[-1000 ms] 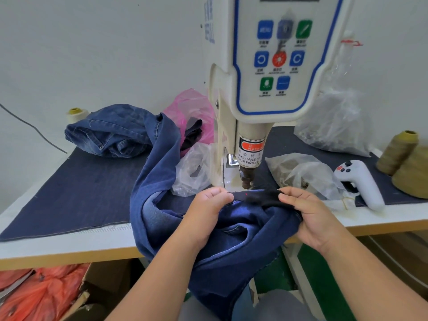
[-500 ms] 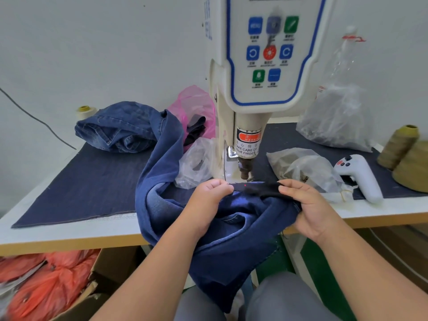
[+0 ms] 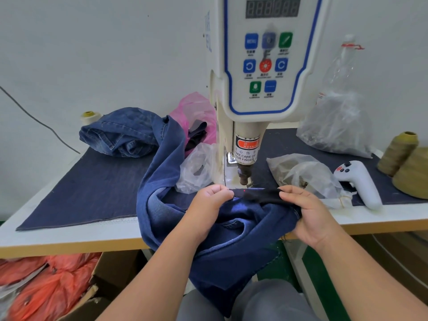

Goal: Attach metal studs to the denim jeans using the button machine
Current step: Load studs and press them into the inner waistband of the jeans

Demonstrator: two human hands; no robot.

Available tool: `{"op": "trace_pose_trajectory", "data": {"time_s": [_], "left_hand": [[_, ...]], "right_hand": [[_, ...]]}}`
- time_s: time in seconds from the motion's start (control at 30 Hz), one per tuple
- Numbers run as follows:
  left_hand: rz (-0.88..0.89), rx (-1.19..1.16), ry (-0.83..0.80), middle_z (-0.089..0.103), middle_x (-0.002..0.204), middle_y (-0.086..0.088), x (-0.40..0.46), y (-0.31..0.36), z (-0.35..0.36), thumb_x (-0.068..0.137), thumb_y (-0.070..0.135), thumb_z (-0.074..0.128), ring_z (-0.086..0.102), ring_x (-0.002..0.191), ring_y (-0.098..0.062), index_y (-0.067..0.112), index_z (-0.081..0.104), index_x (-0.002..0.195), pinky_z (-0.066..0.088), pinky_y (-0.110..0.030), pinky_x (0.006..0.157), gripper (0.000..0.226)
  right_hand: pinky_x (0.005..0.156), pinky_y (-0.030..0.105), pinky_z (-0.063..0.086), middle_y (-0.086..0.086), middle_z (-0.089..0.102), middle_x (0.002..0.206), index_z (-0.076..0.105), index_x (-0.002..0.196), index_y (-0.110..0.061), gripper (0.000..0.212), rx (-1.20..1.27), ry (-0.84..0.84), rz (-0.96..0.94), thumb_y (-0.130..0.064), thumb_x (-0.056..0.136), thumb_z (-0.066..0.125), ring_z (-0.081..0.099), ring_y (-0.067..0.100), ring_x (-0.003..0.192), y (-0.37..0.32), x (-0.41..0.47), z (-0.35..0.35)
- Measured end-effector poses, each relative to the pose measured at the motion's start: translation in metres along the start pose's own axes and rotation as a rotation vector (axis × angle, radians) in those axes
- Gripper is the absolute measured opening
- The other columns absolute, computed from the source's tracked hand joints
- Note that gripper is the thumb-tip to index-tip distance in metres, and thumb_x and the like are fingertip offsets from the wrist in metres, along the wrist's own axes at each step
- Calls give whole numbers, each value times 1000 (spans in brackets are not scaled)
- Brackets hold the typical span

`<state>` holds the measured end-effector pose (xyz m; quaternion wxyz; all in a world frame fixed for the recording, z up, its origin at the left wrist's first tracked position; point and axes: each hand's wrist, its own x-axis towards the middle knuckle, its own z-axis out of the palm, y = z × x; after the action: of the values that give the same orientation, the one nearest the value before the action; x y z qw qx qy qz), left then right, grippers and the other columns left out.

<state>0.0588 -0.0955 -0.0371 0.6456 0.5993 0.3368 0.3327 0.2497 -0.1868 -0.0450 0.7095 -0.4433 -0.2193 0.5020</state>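
Both grips pinch the denim jeans (image 3: 234, 228): left hand (image 3: 209, 205) and right hand (image 3: 305, 212) stretch a dark edge under the button machine (image 3: 245, 144) punch; studs are too small to see.

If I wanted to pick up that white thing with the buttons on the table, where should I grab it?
Grab the white controller by its long plain handle, the end nearest the table's front edge, away from the buttons. It lies flat on the dark denim mat with the button end pointing back, so come from above and wrap your fingers across the handle. The clear bag crowds its left, so reach from the right.
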Motion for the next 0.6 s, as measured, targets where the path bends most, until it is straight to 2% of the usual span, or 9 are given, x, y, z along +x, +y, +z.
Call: {"op": "trace_pose_trajectory", "data": {"time_s": [0.07,0.13,0.33,0.6], "left_hand": [[-5,15,3,51,73,-11,0,0,0,72,29,62,48,77,-24,15,58,69,39,-39,76,15],[1,26,1,49,71,-9,-1,-1,-1,74,29,61,46,75,-22,17,55,64,38,-37,75,16],[0,20,5,49,75,-12,-1,0,0,73,29,61,46,77,-24,10,58,74,38,-39,76,19],[1,12,8,51,74,-13,-1,1,1,73,29,61,49,76,-24,10,59,75,40,-38,75,19]], "right_hand": [[53,24,55,7,68,65,70,67,-12,11,-12,-15,0,-5,68,63,66,17,57,0,-1,0],[54,24,56,7,68,66,69,69,-11,8,-12,-23,-5,-5,68,63,66,17,58,0,-1,0],[55,23,55,7,67,65,63,77,-8,19,-27,4,-9,4,88,53,65,16,58,-1,-1,1],[56,24,55,7,67,66,65,74,-9,23,-30,6,-6,4,89,54,65,16,59,-1,-2,1]]}}
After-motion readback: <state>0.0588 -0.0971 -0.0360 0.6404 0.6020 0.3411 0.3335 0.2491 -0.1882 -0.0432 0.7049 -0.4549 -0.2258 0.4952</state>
